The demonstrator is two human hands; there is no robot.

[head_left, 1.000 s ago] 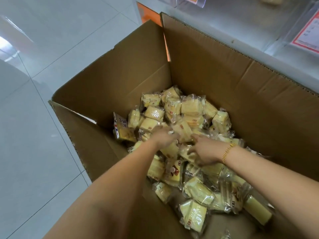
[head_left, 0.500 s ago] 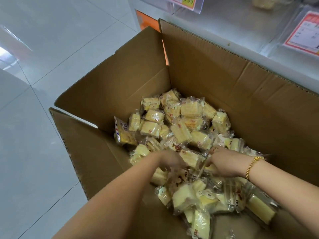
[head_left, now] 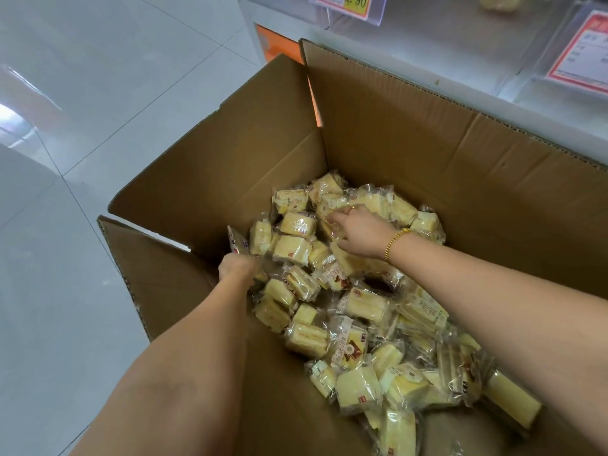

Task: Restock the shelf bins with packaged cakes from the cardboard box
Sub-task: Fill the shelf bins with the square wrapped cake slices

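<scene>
Head view: one cardboard box point(head_left: 427, 133) holds a heap of packaged cakes point(head_left: 365, 304), too many to count. Both hands are inside. Since half a second ago the right hand point(head_left: 358, 233) has reached to the heap's 12 o'clock, its fingers point(head_left: 339, 217) stretched apart over packets. The left hand point(head_left: 238, 266) has shifted to 9 o'clock, its fingers buried, so I cannot tell their state.

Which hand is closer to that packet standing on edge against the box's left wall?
Left. The left hand is right beside the upright packet, almost touching it. The right hand lies well apart from it, farther right on the cake pile.
</scene>
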